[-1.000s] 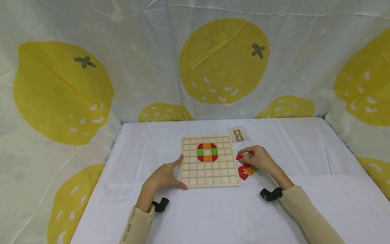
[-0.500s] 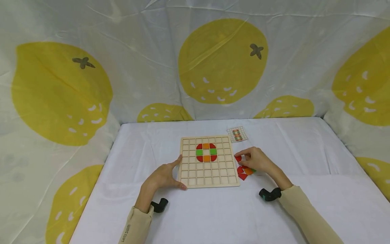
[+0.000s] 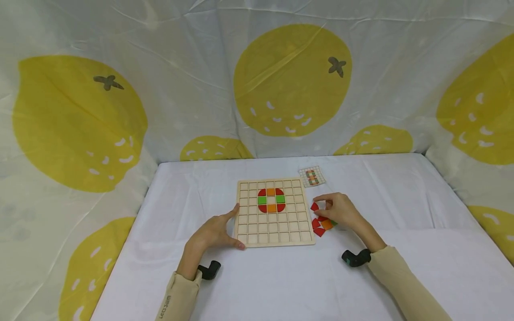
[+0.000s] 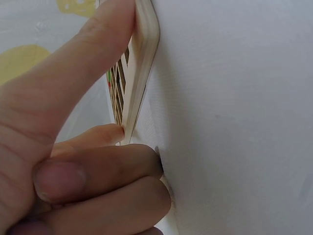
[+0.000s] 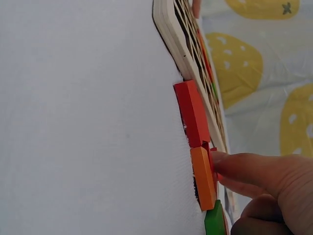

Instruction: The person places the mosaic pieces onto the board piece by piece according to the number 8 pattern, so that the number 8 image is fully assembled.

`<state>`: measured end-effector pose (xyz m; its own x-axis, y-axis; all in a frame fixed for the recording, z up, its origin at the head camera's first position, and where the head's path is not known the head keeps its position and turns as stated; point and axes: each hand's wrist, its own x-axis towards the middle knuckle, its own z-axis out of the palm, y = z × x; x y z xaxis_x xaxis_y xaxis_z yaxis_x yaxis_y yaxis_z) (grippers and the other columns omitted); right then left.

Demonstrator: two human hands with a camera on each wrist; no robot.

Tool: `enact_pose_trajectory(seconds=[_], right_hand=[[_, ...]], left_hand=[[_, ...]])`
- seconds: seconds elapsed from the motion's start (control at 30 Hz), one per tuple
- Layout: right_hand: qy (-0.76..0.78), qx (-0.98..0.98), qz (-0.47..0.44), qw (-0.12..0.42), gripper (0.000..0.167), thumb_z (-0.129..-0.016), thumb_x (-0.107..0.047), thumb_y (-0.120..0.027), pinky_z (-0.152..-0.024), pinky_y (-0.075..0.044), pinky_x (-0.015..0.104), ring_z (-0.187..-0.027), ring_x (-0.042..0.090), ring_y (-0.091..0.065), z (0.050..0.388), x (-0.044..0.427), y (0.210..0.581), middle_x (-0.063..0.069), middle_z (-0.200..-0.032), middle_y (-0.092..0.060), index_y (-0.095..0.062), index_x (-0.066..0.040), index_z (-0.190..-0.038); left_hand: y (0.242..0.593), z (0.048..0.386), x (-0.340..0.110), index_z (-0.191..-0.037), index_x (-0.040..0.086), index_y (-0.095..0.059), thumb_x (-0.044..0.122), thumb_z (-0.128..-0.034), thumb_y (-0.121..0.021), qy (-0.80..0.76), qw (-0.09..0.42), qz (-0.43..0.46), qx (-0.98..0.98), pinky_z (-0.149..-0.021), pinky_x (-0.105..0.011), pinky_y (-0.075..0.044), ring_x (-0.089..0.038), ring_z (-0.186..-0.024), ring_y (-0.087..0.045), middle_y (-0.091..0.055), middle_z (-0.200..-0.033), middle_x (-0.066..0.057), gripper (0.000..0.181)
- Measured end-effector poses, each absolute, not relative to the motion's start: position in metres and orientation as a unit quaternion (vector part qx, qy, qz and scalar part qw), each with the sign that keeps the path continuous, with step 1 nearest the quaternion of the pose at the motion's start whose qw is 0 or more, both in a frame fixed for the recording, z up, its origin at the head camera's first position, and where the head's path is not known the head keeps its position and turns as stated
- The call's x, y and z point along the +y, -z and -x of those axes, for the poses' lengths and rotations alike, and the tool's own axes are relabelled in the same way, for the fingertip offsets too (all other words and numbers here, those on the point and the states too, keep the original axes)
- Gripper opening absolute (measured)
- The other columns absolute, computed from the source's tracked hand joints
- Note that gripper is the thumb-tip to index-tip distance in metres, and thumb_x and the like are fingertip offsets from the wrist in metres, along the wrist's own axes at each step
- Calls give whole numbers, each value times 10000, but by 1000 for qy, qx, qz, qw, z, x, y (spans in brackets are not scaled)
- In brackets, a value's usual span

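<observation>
In the head view, my left hand (image 3: 213,232) touches the near left corner of a wooden grid board (image 3: 257,227), thumb and index finger straight and spread along its edges. The left wrist view shows that thumb on the board's rim (image 4: 139,78), the other fingers curled below. Red, orange and green pieces form a ring on the board around an uncoloured square. Beyond the board's right edge, my right hand (image 3: 341,210) pinches a red piece (image 3: 314,206) between thumb and index finger. An orange piece (image 3: 327,224) and other red and green pieces lie under and beside this hand.
A small pattern card (image 3: 311,176) lies past the board's far right corner. Everything rests on a white cloth (image 3: 273,281); a lemon-print curtain (image 3: 192,89) hangs behind and at both sides. A black device (image 3: 356,257) is strapped at my right wrist.
My right hand has shifted slightly left and back, and the red piece at its fingertips has moved and turned a little. My left hand and the board keep their places.
</observation>
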<state>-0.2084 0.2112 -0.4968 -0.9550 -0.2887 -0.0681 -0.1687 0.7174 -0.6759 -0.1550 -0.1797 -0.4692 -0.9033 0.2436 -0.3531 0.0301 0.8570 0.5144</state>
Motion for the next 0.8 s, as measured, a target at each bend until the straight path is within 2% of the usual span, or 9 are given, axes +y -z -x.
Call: enact_pose_trajectory(seconds=[0.3, 0.6, 0.8], right_hand=[[369, 920, 106, 81, 264, -879, -149, -815, -492, -240, 204, -504, 119, -361, 206, 213, 499, -50, -555, -383, -795, -43, -1120], [389, 917, 80, 47, 249, -864, -168, -841, -481, -267, 202, -511, 112, -391, 199, 208, 502, -44, -557, -398, -809, -37, -1072], [393, 916, 61, 42, 258, -875, -177, -836, -478, -281, 205, -524, 127, -409, 198, 207, 503, -24, -578, -424, -797, -12, -1069]], left_hand=[[471, 156, -182, -1658, 263, -212, 448, -616, -984, -258, 208, -73, 941, -1154, -576, -429, -404, -1460, -468, -444, -1605, -212, 1310], [472, 156, -181, -1656, 271, -226, 459, -614, -985, -261, 211, -68, 940, -1149, -584, -431, -404, -1453, -475, -448, -1601, -217, 1303], [472, 156, -180, -1657, 263, -223, 454, -617, -986, -259, 211, -70, 940, -1146, -584, -434, -405, -1451, -478, -449, -1601, -218, 1304]])
